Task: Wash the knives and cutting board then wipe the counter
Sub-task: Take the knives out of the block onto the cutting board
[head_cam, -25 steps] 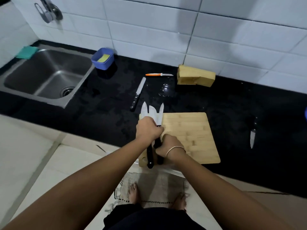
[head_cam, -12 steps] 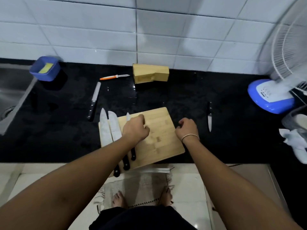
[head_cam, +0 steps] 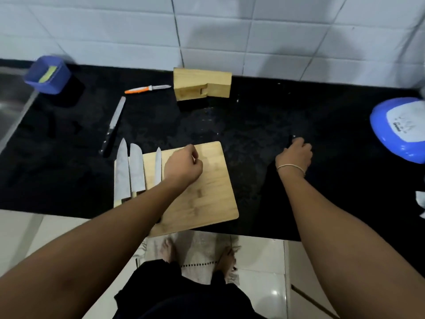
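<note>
A bamboo cutting board point(head_cam: 207, 203) lies on the black counter point(head_cam: 253, 120), overhanging its front edge. Three bare-bladed knives point(head_cam: 136, 169) lie side by side along the board's left part, tips pointing away. My left hand point(head_cam: 184, 168) rests on the board beside them, fingers curled, holding nothing. My right hand point(head_cam: 295, 155) is curled over a small black-handled knife point(head_cam: 292, 137) on the counter right of the board; only the handle's end shows. A further black-handled knife point(head_cam: 112, 127) and an orange-handled knife point(head_cam: 147, 88) lie farther back on the left.
A wooden knife block point(head_cam: 202, 85) lies on its side by the tiled wall. A blue tub point(head_cam: 48, 75) with a yellow sponge stands next to the steel sink point(head_cam: 9, 97) at left. A blue fan base point(head_cam: 400, 132) and a white cloth point(head_cam: 419, 203) are at right.
The three knives were set down on the board and my left hand let them go. My right hand moved right from the board onto the small knife.
</note>
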The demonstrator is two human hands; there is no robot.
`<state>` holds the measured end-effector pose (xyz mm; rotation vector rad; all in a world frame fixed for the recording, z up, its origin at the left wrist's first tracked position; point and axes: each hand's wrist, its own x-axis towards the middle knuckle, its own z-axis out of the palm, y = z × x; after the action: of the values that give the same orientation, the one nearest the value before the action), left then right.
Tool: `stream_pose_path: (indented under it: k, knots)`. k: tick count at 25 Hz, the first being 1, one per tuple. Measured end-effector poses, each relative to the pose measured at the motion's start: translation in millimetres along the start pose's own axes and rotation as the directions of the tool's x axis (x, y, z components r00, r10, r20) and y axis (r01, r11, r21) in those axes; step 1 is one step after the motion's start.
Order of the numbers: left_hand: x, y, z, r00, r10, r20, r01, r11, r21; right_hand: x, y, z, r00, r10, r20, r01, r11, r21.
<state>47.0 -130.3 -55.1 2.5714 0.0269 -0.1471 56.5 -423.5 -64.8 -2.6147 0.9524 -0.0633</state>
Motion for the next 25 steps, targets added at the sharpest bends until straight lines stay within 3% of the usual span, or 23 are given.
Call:
stream_pose_path:
  k: [3,6,10,13,17,20,22,25]
  knots:
    - [10,-18,-16,0.998,-0.052,-0.045,0.051,0.999,-0.019,-3,-43,13,0.987,-0.149,0.056,0.152,0.987,-0.049]
    - [30,-46,-52,0.985,-0.132,-0.111,0.127,0.99,-0.053,-20,-110,23,0.921,-0.373,0.114,0.372,0.928,0.026]
    - [67,-113,-114,0.935,-0.293,-0.198,0.279,0.955,-0.096,-54,-225,45,0.691,-0.683,0.235,0.677,0.726,0.121]
    - [84,-165,-141,0.896,-0.37,-0.247,0.373,0.927,-0.036,-72,-294,63,0.55,-0.771,0.322,0.754,0.624,0.205]
    - [91,-204,-148,0.919,-0.384,-0.091,0.395,0.898,0.193,-96,-343,85,0.4,-0.796,0.454,0.816,0.534,0.218]
    - [103,-201,-153,0.92,-0.389,0.04,0.376,0.907,0.189,-108,-349,93,0.305,-0.82,0.484,0.872,0.445,0.205]
    - [114,-187,-161,0.874,-0.446,0.192,0.457,0.889,-0.014,-110,-340,90,0.242,-0.838,0.488,0.895,0.388,0.222]
    - [109,-157,-157,0.726,-0.472,0.501,0.666,0.666,-0.337,-108,-307,78,0.153,-0.859,0.489,0.931,0.291,0.221]
